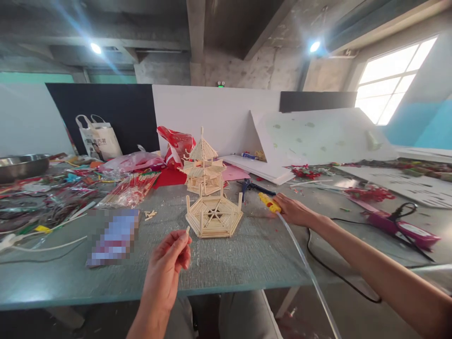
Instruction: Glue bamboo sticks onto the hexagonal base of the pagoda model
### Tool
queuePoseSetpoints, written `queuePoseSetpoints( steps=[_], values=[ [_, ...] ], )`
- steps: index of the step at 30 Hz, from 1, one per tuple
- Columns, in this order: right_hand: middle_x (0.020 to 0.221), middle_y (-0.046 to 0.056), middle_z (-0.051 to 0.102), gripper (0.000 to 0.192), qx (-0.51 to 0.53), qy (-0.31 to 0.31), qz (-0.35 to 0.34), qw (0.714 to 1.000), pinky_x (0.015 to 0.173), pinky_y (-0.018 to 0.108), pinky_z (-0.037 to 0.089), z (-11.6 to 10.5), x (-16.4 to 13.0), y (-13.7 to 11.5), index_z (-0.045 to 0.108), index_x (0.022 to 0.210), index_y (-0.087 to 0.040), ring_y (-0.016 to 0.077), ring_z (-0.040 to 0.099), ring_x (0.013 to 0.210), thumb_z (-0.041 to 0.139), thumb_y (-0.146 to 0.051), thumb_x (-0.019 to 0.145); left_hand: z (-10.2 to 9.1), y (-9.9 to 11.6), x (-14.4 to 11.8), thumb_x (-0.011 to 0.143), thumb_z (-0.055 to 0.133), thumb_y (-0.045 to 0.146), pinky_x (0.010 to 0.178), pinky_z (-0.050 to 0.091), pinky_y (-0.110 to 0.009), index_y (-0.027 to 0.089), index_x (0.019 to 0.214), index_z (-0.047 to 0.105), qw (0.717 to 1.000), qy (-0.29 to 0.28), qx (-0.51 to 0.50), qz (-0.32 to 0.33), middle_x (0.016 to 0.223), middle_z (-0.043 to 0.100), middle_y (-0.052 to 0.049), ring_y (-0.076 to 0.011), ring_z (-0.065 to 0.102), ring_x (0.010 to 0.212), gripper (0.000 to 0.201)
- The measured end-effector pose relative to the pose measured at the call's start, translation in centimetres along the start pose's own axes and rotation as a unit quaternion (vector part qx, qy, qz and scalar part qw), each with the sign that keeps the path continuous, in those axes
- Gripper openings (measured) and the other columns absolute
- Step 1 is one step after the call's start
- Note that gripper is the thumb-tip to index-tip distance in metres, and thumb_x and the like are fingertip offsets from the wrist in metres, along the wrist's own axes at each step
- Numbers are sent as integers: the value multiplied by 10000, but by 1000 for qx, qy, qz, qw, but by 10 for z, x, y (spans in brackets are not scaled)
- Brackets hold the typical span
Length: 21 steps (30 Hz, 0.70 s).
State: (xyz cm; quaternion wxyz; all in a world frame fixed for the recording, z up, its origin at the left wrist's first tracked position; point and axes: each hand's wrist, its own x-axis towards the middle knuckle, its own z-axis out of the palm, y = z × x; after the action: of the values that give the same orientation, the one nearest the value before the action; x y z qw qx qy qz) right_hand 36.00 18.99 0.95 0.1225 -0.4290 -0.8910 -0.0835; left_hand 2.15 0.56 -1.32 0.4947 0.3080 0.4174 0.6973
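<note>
Between thumb and fingers, my left hand [171, 252] pinches a short wooden stick [188, 230], whose tip pokes up above the thumb. My right hand [291, 209] is closed round a yellow hot glue gun [269, 203], and a long clear glue stick [307, 268] trails from its back end. Midway between the hands stands a hexagonal stick base [214, 214] with upright posts at its corners; neither hand touches it. Just behind it rises a tiered stick pagoda [204, 167] with a pointed roof.
Small cut sticks [150, 215] lie left of the base, near a blurred flat rectangle [115, 235]. Dark blue cutters [246, 188] rest behind the glue gun. Bagged sticks [132, 188], a metal bowl [23, 167] and plastic wrappers crowd the left; a black cord [310, 249] runs at right.
</note>
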Motion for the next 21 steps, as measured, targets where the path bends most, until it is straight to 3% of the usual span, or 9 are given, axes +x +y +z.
queuePoseSetpoints(
  steps=[5, 9, 12, 14, 16, 18, 21],
  values=[
    [853, 91, 523, 218, 0, -68, -8, 998, 675, 282, 389, 12, 17, 15, 513, 835, -135, 182, 504, 743, 484, -333, 749, -8, -3, 5, 637, 684, 369, 419, 317, -170, 143, 774, 589, 997, 28, 73, -9, 589, 546, 37, -49, 416, 459, 280],
    [871, 73, 562, 193, 16, -120, -25, 992, 719, 295, 400, 3, 29, 20, 555, 850, -158, 195, 525, 796, 485, -244, 692, -8, -8, 10, 624, 674, 406, 421, 320, -180, 138, 780, 591, 988, 60, 140, 10, 552, 537, 35, -67, 425, 452, 321],
    [960, 101, 590, 324, 27, -149, -36, 988, 797, 333, 399, -9, 33, 25, 578, 962, -155, 241, 536, 905, 520, -232, 652, -6, -14, 12, 629, 655, 425, 429, 329, -186, 140, 774, 599, 974, 76, 212, 36, 557, 538, 26, -89, 464, 478, 325],
    [1045, 138, 574, 402, 25, -124, -18, 992, 831, 357, 392, -19, 34, 22, 574, 1016, -123, 276, 522, 972, 546, -251, 636, -4, -17, 14, 657, 622, 436, 439, 332, -191, 148, 761, 603, 956, 81, 275, 60, 562, 549, 22, -98, 481, 482, 307],
    [1059, 155, 564, 389, 20, -58, -2, 998, 826, 358, 391, -32, 34, 8, 573, 1024, -96, 272, 529, 960, 509, -268, 682, -4, -19, 16, 689, 585, 438, 466, 345, -202, 161, 744, 602, 933, 77, 340, 86, 562, 563, 18, -106, 494, 486, 282],
    [971, 132, 585, 330, 26, 19, -18, 999, 780, 327, 398, -46, 33, -19, 580, 999, -95, 215, 557, 852, 411, -261, 769, -3, -21, 18, 709, 561, 423, 503, 360, -217, 175, 734, 601, 909, 66, 398, 106, 577, 586, 11, -119, 512, 503, 252],
    [773, 49, 599, 210, 73, 67, -46, 994, 656, 260, 399, -60, 28, -76, 604, 871, -156, 139, 540, 674, 436, -240, 780, -1, -23, 23, 726, 533, 392, 542, 359, -232, 191, 708, 600, 877, 54, 461, 125, 604, 611, 0, -137, 535, 535, 213]
  ],
)
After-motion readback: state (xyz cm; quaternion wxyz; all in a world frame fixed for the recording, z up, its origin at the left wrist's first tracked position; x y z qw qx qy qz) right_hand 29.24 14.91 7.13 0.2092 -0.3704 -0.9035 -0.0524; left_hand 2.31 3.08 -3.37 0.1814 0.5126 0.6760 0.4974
